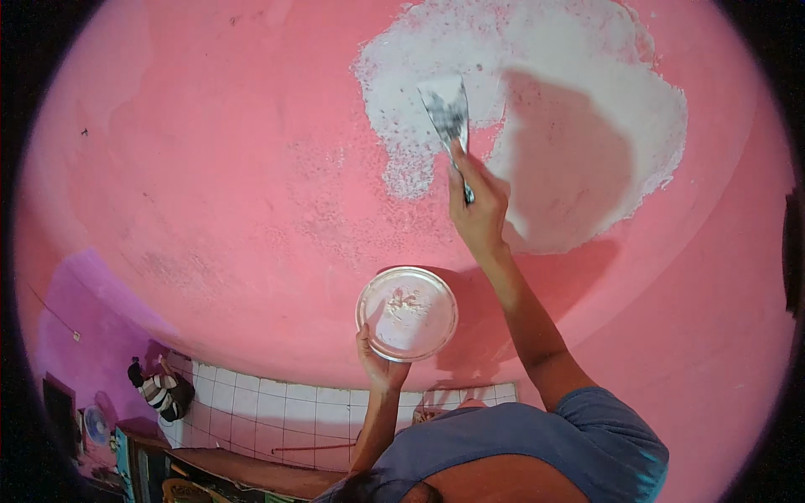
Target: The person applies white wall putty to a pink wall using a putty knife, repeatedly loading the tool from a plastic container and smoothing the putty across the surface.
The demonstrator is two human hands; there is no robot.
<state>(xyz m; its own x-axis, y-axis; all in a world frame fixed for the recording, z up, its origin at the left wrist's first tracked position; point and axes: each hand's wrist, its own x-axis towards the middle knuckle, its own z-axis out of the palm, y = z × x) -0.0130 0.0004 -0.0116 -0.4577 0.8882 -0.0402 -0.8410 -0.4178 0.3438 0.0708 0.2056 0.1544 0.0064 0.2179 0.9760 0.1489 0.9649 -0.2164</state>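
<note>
Scraper blade over white patch, lid below

Key relation: the scraper [447,111] runs up from the right hand [481,205], long axis near vertical, tipped slightly left at the top. Its wide blade lies over the left part of the white patch [553,38] on the pink wall [243,159]; a bare pink notch sits just right of the blade's lower part. Whether the edge touches the wall: cannot tell.

Right grip: closed round the handle, index finger laid up toward the blade, handle end showing below. Forearm slants up and left from the shoulder at lower right.

Left grip: closed on the lower left rim of the round lid [454,317], thumb at the edge; remaining fingers largely hidden. Forearm near upright. Lid lies below the scraper, slightly left, well apart, with paste [404,301] on it. Right hand is nearer the patch.
</note>
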